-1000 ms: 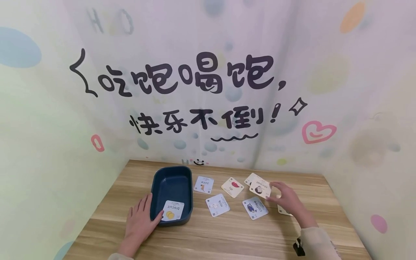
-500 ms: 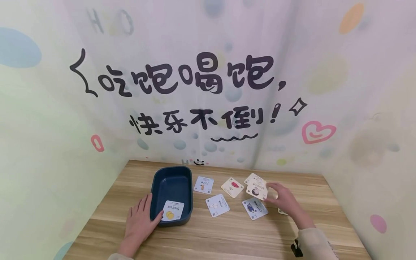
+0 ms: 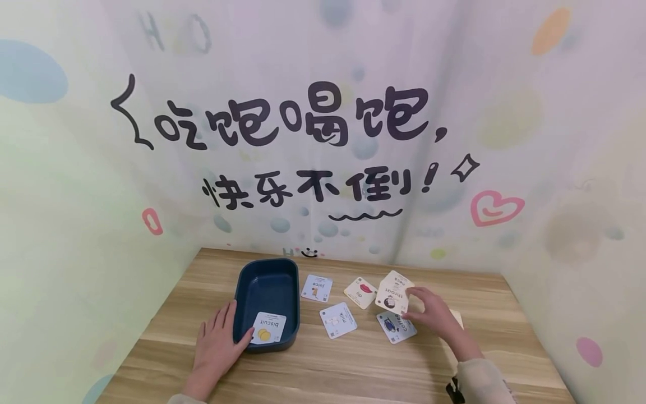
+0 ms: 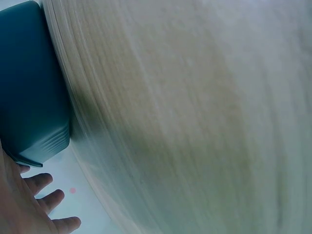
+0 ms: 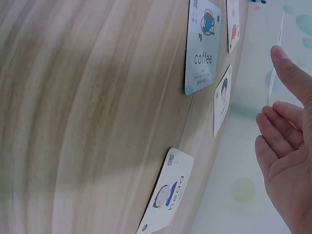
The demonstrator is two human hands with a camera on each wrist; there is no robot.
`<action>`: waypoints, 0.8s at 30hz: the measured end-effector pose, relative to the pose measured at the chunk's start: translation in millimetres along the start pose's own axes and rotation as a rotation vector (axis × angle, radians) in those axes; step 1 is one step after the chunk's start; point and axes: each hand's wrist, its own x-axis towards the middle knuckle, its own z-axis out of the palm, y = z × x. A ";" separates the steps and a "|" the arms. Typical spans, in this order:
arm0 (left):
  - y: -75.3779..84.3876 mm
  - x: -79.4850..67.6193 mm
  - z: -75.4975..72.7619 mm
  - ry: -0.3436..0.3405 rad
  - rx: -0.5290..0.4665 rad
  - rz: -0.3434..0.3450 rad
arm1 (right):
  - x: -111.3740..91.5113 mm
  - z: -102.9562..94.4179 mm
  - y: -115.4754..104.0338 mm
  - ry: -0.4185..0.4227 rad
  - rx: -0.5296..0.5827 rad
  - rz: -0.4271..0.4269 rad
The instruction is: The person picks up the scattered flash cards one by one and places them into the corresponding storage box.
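Observation:
My right hand (image 3: 429, 311) pinches the cream "throat" card (image 3: 392, 298) between thumb and fingers above the table. It overlaps the "neck" card (image 3: 397, 277) and the blue "coffee" card (image 3: 397, 330) in the head view. Seen edge-on in the right wrist view, the throat card (image 5: 273, 80) is a thin line over the table. My left hand (image 3: 217, 339) rests against the left side of a dark blue tray (image 3: 267, 289), fingers spread and thumb at the near rim. A "biscuit" card (image 3: 268, 327) leans inside the tray's near end.
Between tray and right hand lie a "juice" card (image 3: 317, 288), a "milk" card (image 3: 338, 320) and a "lip" card (image 3: 360, 292). A "head" card (image 5: 168, 190) lies on the table in the right wrist view. A printed curtain (image 3: 313, 235) stands behind the table.
My right hand has moved left with the throat card, which now covers parts of the neck and coffee cards in the head view. My left hand and the tray stay put.

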 end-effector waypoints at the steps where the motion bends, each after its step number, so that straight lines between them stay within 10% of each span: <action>1: 0.0 0.1 -0.4 -0.001 0.000 0.001 | 0.1 0.7 -1.0 0.000 -0.005 -0.005; 24: -0.2 -0.5 -1.4 -0.009 -0.009 0.003 | -3.6 12.1 -20.9 -0.011 0.025 -0.039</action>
